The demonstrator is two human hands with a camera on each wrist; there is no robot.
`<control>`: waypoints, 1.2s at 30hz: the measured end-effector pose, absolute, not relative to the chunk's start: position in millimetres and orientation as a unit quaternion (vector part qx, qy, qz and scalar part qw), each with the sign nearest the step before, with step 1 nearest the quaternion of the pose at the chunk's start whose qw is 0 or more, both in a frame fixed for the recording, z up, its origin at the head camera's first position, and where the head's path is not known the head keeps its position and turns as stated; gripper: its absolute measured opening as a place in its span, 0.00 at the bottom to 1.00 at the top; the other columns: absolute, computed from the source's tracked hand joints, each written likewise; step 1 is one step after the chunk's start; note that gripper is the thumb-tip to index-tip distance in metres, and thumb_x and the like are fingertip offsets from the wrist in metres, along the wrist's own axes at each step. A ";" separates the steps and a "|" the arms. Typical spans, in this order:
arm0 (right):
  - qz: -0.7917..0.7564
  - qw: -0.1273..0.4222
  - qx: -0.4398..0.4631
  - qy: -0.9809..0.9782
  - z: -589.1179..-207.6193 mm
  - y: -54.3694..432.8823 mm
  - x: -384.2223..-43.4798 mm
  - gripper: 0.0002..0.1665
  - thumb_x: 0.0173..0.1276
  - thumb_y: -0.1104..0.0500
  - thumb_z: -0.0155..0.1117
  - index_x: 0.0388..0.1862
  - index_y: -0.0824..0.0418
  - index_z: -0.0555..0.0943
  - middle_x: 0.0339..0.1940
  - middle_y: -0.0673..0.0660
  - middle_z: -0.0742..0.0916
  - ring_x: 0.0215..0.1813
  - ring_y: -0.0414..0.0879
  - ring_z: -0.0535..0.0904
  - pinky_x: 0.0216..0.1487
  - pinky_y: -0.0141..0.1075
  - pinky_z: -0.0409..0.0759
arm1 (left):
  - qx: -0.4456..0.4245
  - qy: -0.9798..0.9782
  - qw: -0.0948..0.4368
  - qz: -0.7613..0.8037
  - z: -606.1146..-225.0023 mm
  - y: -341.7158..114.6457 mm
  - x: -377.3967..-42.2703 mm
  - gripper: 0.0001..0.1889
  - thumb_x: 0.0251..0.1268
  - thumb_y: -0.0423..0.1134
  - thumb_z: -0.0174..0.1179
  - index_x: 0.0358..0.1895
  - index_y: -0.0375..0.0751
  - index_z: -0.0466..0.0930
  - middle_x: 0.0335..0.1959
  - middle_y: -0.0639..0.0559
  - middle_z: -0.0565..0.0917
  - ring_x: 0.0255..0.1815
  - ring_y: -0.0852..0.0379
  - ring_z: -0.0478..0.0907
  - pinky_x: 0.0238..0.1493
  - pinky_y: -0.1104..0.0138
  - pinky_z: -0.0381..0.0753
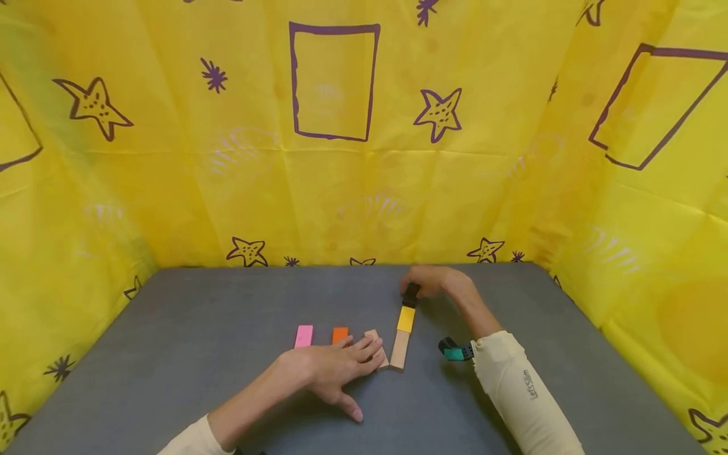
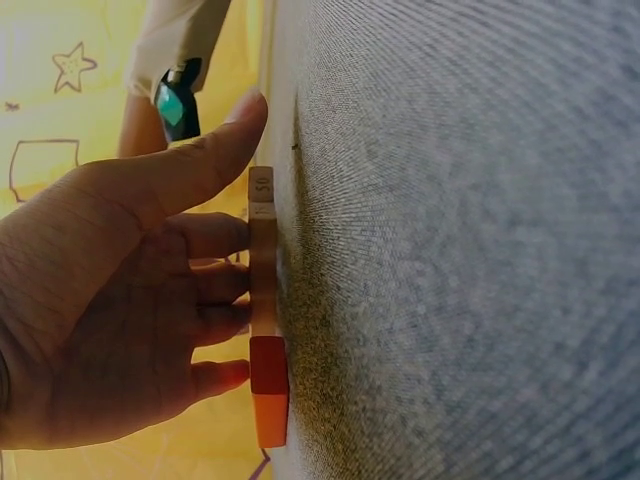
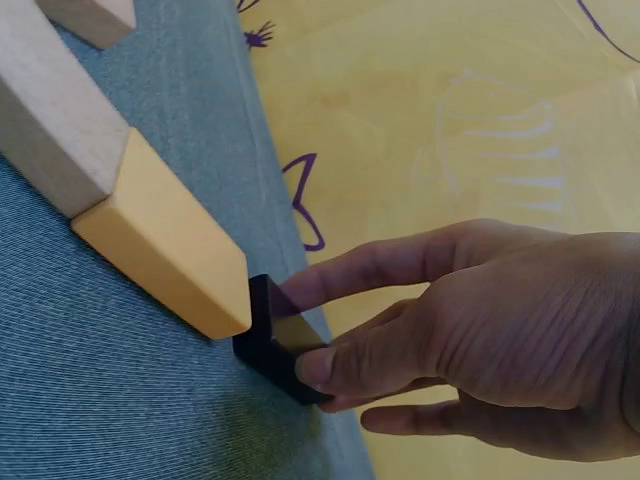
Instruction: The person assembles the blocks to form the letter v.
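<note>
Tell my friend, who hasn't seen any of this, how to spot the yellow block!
On the gray table, find the right hand near the far edge, pinching a black block. Next in line, going away from that edge, comes the yellow block, just before a plain wooden block. Among the blocks, it is the only yellow one.

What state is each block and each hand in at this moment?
Pink block: lying flat, partly hidden
Orange block: lying flat, partly hidden
Left wood block: flat, slanted, partly covered by the left hand
Right wood block: flat, end to end with the yellow block
Yellow block: flat
Black block: pinched, at yellow's far end
Left hand: spread
Right hand: pinching black block
</note>
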State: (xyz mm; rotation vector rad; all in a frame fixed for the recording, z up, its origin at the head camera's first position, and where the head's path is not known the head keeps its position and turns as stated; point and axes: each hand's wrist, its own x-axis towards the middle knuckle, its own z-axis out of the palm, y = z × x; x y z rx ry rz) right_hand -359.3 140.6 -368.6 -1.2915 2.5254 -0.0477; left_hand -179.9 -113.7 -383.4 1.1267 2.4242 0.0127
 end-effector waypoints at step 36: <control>-0.035 0.174 -0.443 0.879 -373.3 145.2 -349.4 0.24 0.66 0.71 0.69 0.60 0.57 0.86 0.55 0.57 0.85 0.56 0.50 0.79 0.63 0.45 0.82 | 0.406 0.882 0.239 0.008 -382.8 -114.7 -181.7 0.54 0.65 0.65 0.66 0.87 0.51 0.47 0.90 0.53 0.41 0.90 0.54 0.39 0.89 0.50 0.48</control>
